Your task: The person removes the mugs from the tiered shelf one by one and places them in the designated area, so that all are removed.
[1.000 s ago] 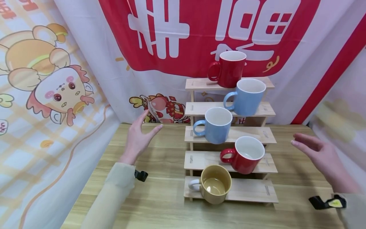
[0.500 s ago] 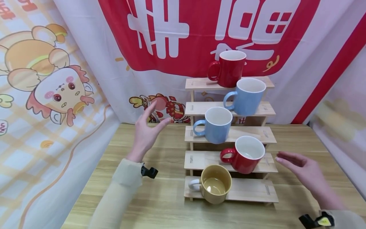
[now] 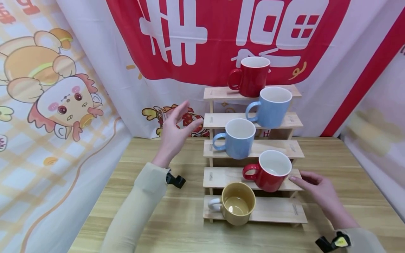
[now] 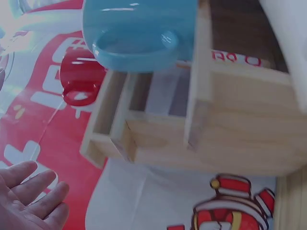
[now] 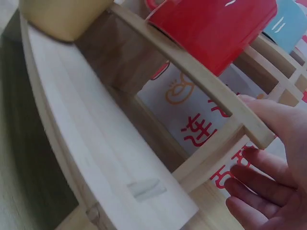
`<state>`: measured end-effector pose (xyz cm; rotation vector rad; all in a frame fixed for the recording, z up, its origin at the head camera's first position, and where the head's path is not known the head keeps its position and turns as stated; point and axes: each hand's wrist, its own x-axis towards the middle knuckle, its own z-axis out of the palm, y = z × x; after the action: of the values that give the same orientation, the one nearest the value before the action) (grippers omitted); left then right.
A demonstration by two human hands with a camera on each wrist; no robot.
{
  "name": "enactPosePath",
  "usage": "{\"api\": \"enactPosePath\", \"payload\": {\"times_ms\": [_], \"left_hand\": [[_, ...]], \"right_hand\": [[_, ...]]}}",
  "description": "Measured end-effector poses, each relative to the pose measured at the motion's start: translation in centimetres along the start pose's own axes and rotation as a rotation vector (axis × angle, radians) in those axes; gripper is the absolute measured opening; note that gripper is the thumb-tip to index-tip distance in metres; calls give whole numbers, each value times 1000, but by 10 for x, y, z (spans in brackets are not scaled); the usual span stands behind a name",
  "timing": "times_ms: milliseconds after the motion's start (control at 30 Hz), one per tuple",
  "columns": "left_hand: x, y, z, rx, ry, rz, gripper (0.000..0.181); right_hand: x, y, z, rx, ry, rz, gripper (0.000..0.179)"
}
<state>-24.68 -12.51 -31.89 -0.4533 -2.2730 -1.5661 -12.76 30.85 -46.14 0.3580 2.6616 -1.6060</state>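
Observation:
A stepped wooden rack [image 3: 275, 210] stands on the table, carrying one mug per tier. From bottom to top are a yellow mug [image 3: 238, 203] with a white handle, a red mug [image 3: 272, 172], two light blue mugs [image 3: 239, 140] and a taller red mug [image 3: 254, 77]. My left hand [image 3: 173, 137] hovers left of the rack, fingers spread and holding nothing. My right hand [image 3: 319, 191] is at the right end of the red mug's tier. Its thumb [image 5: 264, 110] lies over the tier's end, while the other fingers extend loosely below it.
The wood-grain table [image 3: 177, 218] extends around the rack. Behind it hangs a red and white printed cloth [image 3: 218, 70], with a cartoon-print cloth [image 3: 38, 158] along the left side. Black straps with small devices sit at both wrists.
Both hands have moved inward toward the rack, the left rightward and slightly up, the right leftward and down to the tier's end. The mugs and rack stand as before.

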Motion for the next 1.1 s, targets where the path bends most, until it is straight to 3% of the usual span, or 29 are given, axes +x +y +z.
{"api": "enactPosePath", "payload": {"times_ms": [467, 633, 833, 1100], "left_hand": [[61, 50, 35, -175, -53, 26, 74], [89, 59, 51, -258, -76, -31, 77], [118, 57, 70, -312, -119, -115, 74], [132, 60, 84, -322, -172, -223, 62]], "right_hand": [[3, 6, 4, 90, -6, -21, 72], [3, 6, 3, 89, 6, -22, 73], [4, 7, 5, 91, 8, -19, 71], [5, 10, 5, 105, 12, -27, 69]]}}
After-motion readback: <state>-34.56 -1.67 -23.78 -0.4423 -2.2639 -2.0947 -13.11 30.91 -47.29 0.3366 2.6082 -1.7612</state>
